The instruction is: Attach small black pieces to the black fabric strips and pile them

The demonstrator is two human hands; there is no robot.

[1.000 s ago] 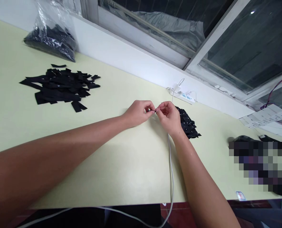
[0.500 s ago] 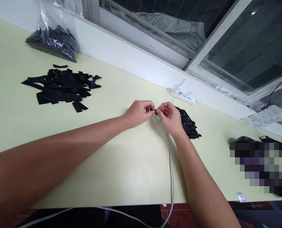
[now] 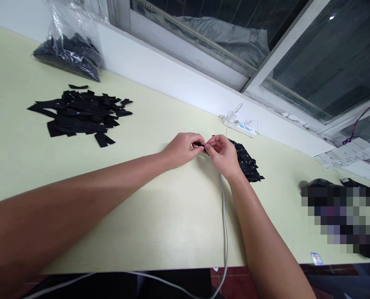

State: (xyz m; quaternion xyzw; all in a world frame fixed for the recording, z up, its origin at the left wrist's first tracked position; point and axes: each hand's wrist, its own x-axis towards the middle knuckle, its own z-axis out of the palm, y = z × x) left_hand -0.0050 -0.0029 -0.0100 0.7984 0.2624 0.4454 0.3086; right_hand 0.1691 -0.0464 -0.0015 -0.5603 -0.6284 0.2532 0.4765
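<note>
**Black on pale yellow-green**

Table (image 3: 160, 216): pale yellow-green, plain. Left of the hands, a heap of flat strips (image 3: 77, 114), solid black. Just right of them, a smaller pile of pieces (image 3: 247, 162), black with tiny white specks. Far left of the hands, a clear bag (image 3: 69, 45) of black contents. Cable (image 3: 225, 224) grey; power strip (image 3: 239, 126) white with blue marks.

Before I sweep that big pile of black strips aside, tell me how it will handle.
The black strips look thin and flat, so probably light and floppy. They lie loose and overlapping on the table, so a push would likely scatter them rather than move them together.
</note>
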